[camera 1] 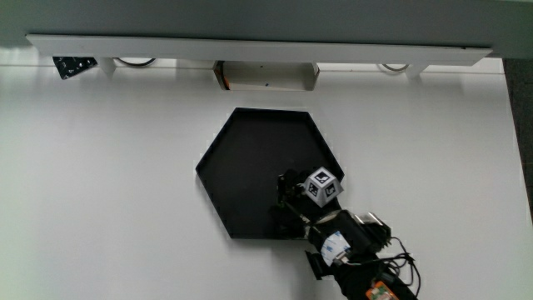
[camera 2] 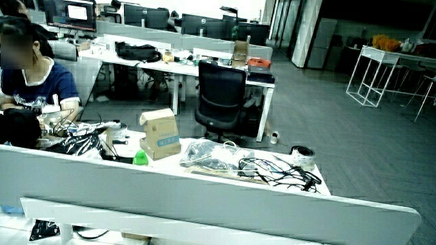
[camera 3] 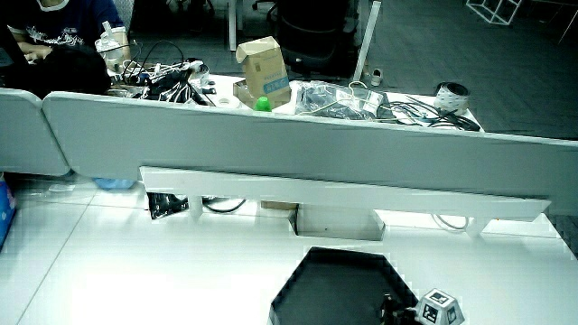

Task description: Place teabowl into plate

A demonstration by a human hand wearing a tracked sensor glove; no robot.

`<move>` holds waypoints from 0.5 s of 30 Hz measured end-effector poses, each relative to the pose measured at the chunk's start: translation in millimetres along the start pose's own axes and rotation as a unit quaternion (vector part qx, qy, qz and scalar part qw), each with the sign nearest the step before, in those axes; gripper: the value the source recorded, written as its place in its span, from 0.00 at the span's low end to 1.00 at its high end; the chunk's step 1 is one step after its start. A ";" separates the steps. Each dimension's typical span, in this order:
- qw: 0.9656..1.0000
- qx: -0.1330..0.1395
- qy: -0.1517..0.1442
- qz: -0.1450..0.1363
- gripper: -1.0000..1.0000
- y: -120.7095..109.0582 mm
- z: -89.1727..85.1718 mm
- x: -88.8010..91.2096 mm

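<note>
Partition (camera 3: 298,162), low and grey, stands farther from the person than the hand (camera 1: 312,196), which hovers over the black hexagonal plate's (camera 1: 250,158) near corner on the white table (camera 1: 108,183). Its grip is unreadable; teabowl indistinguishable against black.

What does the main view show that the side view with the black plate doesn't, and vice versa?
Only the main view: the whole hexagonal plate, including its edge nearest the person, and the forearm. Only that side view: a cardboard box and tangled cables on another desk. Both: the plate, the hand with its cube over the plate's near corner, and the low partition. Neither clearly shows the teabowl.
</note>
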 end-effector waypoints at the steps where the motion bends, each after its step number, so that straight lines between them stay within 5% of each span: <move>1: 1.000 -0.005 0.002 0.001 0.50 0.7 -0.4 -1.4; 14: 0.997 -0.061 -0.044 -0.014 0.50 10.1 -16.9 -3.1; 15: 0.996 -0.065 -0.055 -0.041 0.50 19.4 -28.2 2.3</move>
